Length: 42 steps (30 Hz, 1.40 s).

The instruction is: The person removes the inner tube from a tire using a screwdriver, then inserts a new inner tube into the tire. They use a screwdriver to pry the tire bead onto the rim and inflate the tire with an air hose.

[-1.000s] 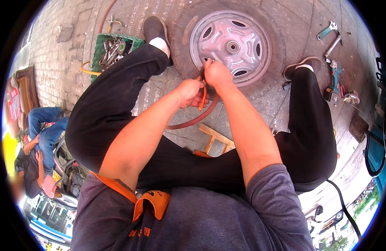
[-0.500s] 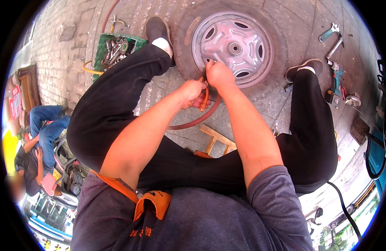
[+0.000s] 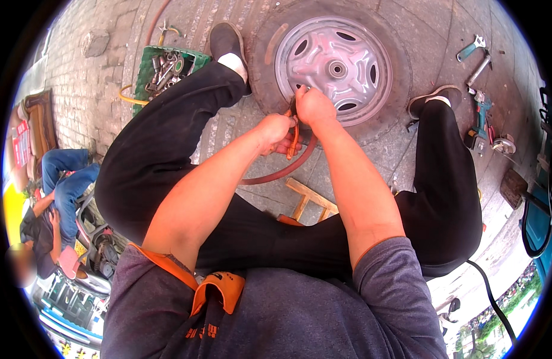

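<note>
A wheel lies flat on the paving, its black tire [image 3: 263,84] around a silver steel rim [image 3: 318,45]. At the rim's near left edge both my hands work close together. My left hand [image 3: 277,130] is closed around pliers with orange handles [image 3: 293,148], whose jaws are hidden between the hands. My right hand [image 3: 315,107] is closed, pressed against the rim edge beside the pliers; what its fingers grip is hidden. A red rubber hose [image 3: 279,175] curves up and disappears under my right wrist.
At the left stands a green crate [image 3: 145,72] of sockets and metal tools. On the right lie an adjustable wrench [image 3: 470,48], a hammer [image 3: 479,69] and a cordless power tool [image 3: 481,119]. A wooden frame [image 3: 312,200] is between my legs. Another person [image 3: 48,221] sits far left.
</note>
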Each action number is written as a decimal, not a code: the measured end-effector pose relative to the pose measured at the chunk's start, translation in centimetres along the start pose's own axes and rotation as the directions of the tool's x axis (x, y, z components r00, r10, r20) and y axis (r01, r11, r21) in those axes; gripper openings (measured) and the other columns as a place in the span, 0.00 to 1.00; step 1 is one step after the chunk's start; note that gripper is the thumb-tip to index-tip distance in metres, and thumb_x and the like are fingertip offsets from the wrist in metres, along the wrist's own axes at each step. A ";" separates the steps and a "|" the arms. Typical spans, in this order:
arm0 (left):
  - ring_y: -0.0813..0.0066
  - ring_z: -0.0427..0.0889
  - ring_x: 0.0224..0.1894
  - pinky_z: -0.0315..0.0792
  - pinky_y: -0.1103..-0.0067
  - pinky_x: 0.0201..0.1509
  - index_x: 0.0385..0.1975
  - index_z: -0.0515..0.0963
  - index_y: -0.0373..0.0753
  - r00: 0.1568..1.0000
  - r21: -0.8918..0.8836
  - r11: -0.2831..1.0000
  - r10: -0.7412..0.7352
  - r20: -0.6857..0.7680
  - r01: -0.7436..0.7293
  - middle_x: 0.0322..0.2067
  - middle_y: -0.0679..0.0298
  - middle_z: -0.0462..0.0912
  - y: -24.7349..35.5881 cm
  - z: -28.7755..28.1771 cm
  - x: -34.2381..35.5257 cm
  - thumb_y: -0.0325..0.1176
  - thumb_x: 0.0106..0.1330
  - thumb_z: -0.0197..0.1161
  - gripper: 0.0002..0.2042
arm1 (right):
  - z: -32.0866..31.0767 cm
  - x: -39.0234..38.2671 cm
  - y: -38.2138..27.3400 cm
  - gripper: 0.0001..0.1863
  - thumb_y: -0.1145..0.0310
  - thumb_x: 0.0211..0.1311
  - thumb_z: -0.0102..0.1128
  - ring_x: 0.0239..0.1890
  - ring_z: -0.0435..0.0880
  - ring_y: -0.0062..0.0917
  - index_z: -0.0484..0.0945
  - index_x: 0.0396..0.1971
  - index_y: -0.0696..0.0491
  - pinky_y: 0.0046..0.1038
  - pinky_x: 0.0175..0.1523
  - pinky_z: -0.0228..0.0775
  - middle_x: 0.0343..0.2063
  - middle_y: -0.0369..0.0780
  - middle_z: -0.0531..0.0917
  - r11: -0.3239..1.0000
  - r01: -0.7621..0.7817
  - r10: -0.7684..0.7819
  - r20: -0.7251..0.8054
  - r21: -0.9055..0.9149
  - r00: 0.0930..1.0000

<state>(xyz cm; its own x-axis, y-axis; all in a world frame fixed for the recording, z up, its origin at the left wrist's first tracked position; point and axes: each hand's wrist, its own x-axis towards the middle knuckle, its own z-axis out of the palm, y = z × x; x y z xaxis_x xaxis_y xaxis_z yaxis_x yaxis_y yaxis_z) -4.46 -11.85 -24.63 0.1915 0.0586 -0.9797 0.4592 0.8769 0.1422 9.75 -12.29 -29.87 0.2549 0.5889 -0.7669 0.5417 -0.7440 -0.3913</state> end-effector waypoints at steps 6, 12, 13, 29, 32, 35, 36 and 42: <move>0.56 0.88 0.42 0.86 0.61 0.45 0.56 0.72 0.31 1.000 -0.015 1.000 -0.004 0.001 0.004 0.45 0.49 0.83 -0.1 -0.1 0.0 0.42 0.83 0.49 0.18 | -0.2 -0.2 -0.1 0.35 0.45 0.79 0.36 0.61 0.83 0.51 0.82 0.56 0.61 0.47 0.67 0.72 0.54 0.58 0.85 1.000 0.000 0.000 0.008 -0.002 1.000; 0.57 0.88 0.42 0.86 0.62 0.45 0.55 0.73 0.31 1.000 0.006 1.000 0.004 -0.005 -0.004 0.44 0.50 0.83 -0.1 0.0 -0.1 0.43 0.83 0.49 0.18 | -0.3 -0.4 -0.2 0.35 0.45 0.79 0.36 0.61 0.83 0.50 0.82 0.56 0.61 0.47 0.67 0.73 0.54 0.57 0.85 1.000 0.006 -0.006 0.007 0.000 1.000; 0.57 0.88 0.41 0.86 0.62 0.44 0.55 0.73 0.31 1.000 0.006 1.000 0.003 -0.004 -0.003 0.44 0.50 0.83 -0.1 0.0 -0.1 0.43 0.83 0.49 0.18 | -0.3 -0.4 -0.2 0.36 0.45 0.79 0.36 0.61 0.83 0.50 0.82 0.56 0.61 0.47 0.67 0.73 0.54 0.57 0.85 1.000 0.004 -0.004 0.008 -0.001 1.000; 0.56 0.88 0.40 0.86 0.61 0.45 0.57 0.72 0.35 1.000 0.016 1.000 0.002 -0.003 -0.002 0.44 0.50 0.83 -0.2 0.0 -0.3 0.45 0.83 0.49 0.18 | -0.5 -0.5 -0.3 0.34 0.45 0.78 0.37 0.61 0.84 0.47 0.84 0.55 0.59 0.45 0.66 0.74 0.55 0.54 0.86 1.000 0.002 -0.002 0.003 -0.026 1.000; 0.56 0.87 0.40 0.86 0.60 0.45 0.57 0.71 0.37 1.000 0.021 1.000 -0.009 -0.008 0.009 0.45 0.50 0.83 0.0 0.1 -0.3 0.45 0.83 0.49 0.18 | -0.4 -0.5 -0.1 0.35 0.44 0.79 0.37 0.60 0.84 0.50 0.84 0.54 0.60 0.47 0.66 0.74 0.53 0.57 0.86 1.000 0.010 -0.010 -0.012 -0.007 1.000; 0.56 0.87 0.40 0.86 0.60 0.45 0.57 0.71 0.37 1.000 0.025 1.000 -0.008 -0.009 0.008 0.45 0.49 0.82 -0.1 0.0 -0.1 0.45 0.83 0.49 0.18 | -0.3 -0.4 -0.1 0.35 0.44 0.79 0.37 0.59 0.84 0.51 0.84 0.54 0.60 0.48 0.66 0.73 0.52 0.58 0.86 1.000 0.013 -0.013 -0.016 -0.003 1.000; 0.56 0.87 0.40 0.86 0.60 0.45 0.57 0.72 0.37 1.000 0.025 1.000 -0.006 -0.006 0.006 0.45 0.49 0.82 -0.2 -0.1 0.0 0.46 0.83 0.49 0.18 | -0.3 -0.5 -0.1 0.35 0.44 0.79 0.37 0.59 0.84 0.51 0.84 0.54 0.60 0.47 0.66 0.73 0.52 0.58 0.86 1.000 0.010 -0.010 -0.012 -0.007 1.000; 0.56 0.88 0.39 0.86 0.60 0.44 0.57 0.72 0.37 1.000 0.027 1.000 -0.007 -0.009 0.007 0.44 0.49 0.83 -0.3 -0.1 0.3 0.46 0.83 0.49 0.18 | -0.6 -0.5 -0.3 0.35 0.43 0.79 0.37 0.60 0.84 0.50 0.83 0.55 0.59 0.46 0.66 0.74 0.53 0.56 0.86 1.000 -0.014 0.014 0.004 -0.007 1.000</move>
<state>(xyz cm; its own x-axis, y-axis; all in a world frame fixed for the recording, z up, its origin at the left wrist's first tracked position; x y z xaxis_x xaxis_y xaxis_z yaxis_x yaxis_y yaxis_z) -4.63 -12.02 -24.98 0.1806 0.0565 -0.9819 0.4836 0.8642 0.1387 9.93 -12.22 -29.10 0.2593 0.5775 -0.7741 0.5437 -0.7497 -0.3772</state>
